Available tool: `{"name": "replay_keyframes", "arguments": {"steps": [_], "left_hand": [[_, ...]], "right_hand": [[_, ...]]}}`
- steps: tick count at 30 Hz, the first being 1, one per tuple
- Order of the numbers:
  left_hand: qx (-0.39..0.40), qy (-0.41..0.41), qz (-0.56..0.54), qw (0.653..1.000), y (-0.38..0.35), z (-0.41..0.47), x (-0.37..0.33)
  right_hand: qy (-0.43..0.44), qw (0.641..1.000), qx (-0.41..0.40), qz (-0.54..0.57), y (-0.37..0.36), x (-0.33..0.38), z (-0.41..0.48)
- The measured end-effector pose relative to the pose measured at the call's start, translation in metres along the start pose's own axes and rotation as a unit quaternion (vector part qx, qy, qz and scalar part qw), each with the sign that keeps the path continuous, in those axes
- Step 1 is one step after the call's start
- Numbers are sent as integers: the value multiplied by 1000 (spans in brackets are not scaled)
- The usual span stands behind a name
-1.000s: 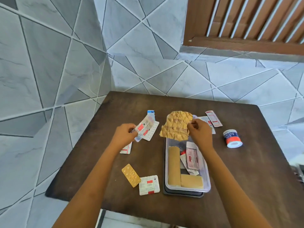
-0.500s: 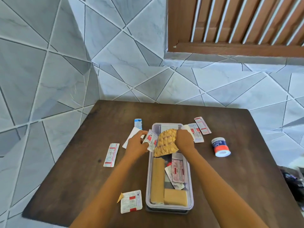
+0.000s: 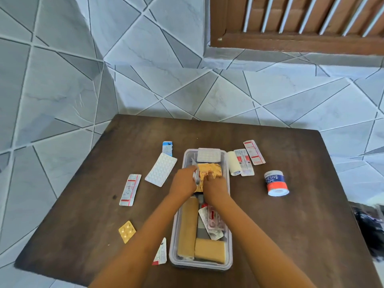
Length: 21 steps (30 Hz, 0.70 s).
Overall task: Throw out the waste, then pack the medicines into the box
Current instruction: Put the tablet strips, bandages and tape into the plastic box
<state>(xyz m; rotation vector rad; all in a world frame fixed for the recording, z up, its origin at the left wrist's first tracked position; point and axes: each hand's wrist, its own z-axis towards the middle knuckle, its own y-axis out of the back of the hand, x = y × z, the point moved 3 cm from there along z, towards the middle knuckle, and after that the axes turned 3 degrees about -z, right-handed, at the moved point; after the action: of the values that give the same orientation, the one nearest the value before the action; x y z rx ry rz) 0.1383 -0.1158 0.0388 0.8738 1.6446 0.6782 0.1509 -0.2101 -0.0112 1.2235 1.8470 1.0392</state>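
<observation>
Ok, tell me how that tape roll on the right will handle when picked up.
The tape roll stands on its flat end, so it probably won't roll unless tipped. It looks rigid and light, easy to pinch across. Its glossy wrap may be slightly slippery.

The desk [image 3: 291,215] is dark wood, matt and a little scuffed. The box [image 3: 228,235] is clear plastic, smooth, with a milky rim. Inside it at the far end lies a crinkled gold foil sheet [image 3: 209,170], shiny. At its near end, two tan bandage rolls [image 3: 188,225] look like matt woven cloth. The blister strip [image 3: 161,172] left of the box is silvery foil with raised bumps. The tape roll [image 3: 276,183] at right has a glossy printed wrapper. The wall tiles [image 3: 145,69] are smooth, marbled grey.
</observation>
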Motion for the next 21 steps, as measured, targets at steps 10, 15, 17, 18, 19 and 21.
{"name": "replay_keyframes", "arguments": {"steps": [10,15,17,18,19,21], "left_hand": [[19,0,303,953,-26,4,-8],[16,-33,314,949,-26,-1,-3],[18,-57,315,947,-20,-1,1],[21,-55,319,946,-13,-3,3],[6,-78,325,943,-8,-5,4],[29,-133,316,939,-9,-2,7]], "right_hand": [[32,997,-38,65,17,-5,-23],[28,989,-57,132,27,-5,-34],[27,986,-64,154,29,-5,-37],[27,984,-68,161,30,-5,-38],[24,983,-72,167,30,-5,-39],[11,980,-84,181,31,-4,-42]]}}
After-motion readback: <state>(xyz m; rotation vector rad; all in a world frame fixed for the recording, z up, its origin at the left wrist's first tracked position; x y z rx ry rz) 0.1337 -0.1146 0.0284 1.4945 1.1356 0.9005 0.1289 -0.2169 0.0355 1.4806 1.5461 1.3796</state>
